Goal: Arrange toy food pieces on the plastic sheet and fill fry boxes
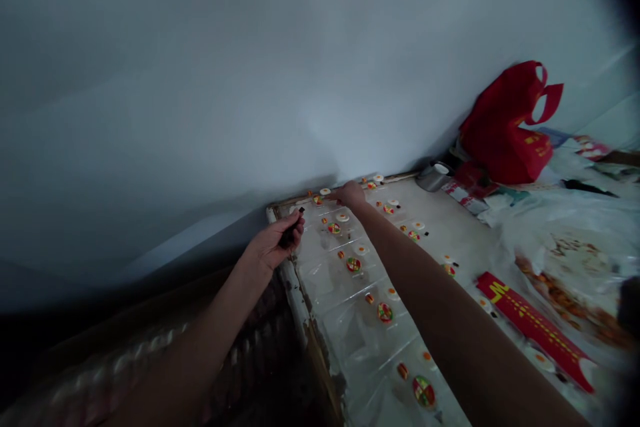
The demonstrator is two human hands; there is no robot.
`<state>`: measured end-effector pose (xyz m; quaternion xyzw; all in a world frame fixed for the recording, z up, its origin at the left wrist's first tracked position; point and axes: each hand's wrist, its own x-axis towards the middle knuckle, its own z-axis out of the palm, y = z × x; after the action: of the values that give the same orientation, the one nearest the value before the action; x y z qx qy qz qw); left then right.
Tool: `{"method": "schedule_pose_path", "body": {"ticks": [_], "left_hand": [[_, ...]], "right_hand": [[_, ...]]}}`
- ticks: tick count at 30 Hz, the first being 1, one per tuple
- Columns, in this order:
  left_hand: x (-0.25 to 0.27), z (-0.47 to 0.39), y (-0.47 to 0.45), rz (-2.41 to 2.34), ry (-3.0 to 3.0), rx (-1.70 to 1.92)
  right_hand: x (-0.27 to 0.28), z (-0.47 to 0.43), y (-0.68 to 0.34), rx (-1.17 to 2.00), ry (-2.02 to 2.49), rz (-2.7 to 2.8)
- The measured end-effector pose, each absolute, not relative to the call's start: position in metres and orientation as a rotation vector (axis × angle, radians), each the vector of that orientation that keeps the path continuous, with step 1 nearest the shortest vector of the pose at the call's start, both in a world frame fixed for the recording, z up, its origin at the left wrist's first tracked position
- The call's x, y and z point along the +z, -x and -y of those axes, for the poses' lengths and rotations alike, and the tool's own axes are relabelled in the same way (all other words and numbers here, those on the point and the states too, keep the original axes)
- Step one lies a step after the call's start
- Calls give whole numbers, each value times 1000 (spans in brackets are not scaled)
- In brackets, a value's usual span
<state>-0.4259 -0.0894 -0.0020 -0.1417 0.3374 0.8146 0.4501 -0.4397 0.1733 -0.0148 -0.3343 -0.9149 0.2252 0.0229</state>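
Left hand: fingers of the left hand [280, 238] curl shut around small dark pieces [301, 210], by the far-left corner of the table [453, 223].
Right hand: stretched to the far edge, the right hand [351, 193] near the little food charms [318, 199]; cannot tell if its fingers pinch anything.
Left edge: a loosened curl could spill pieces over the side into the dark space below.
Right forearm: crosses above the rows; dipping it might drag the charms askew.
Clear plastic [320, 283]: wrinkled, probably slick; a tug would likely shift several sets together.
Near-right side: red packet [535, 327] lies close against egg charms [541, 359]; a nudge could push them out of line.
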Motion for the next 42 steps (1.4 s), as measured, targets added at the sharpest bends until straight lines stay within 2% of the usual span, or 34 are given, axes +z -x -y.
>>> {"method": "schedule_pose_path", "body": {"ticks": [5,7,10,11,13,17,22,25,31,36,42], "left_hand": [[3,83,425,-767,390,1961],[4,78,426,-757,388,1978],[8,62,423,-716,342,1962],[10,54,420,-707,321,1941],[14,38,410,-699,284,1909],[18,14,388,-734,272,1949],[12,24,390,-809,332,1910],[8,40,399,-806,278,1917],[7,53,397,-760,154,1828],[4,54,395,-784,167,1851],[3,60,388,-828,123,1794]], "right_hand": [[9,-178,435,841,952,2862],[20,-168,423,1116,756,2814],[29,-144,393,1726,207,2548],[31,-137,382,1852,79,2432],[31,-127,363,1908,27,2273],[26,-133,337,1646,165,2274],[-2,-158,319,1007,385,2563],[-20,-164,317,736,352,2705],[-27,-165,327,547,493,2817],[-23,-157,327,166,356,3040],[-7,-152,341,135,592,3075]]}}
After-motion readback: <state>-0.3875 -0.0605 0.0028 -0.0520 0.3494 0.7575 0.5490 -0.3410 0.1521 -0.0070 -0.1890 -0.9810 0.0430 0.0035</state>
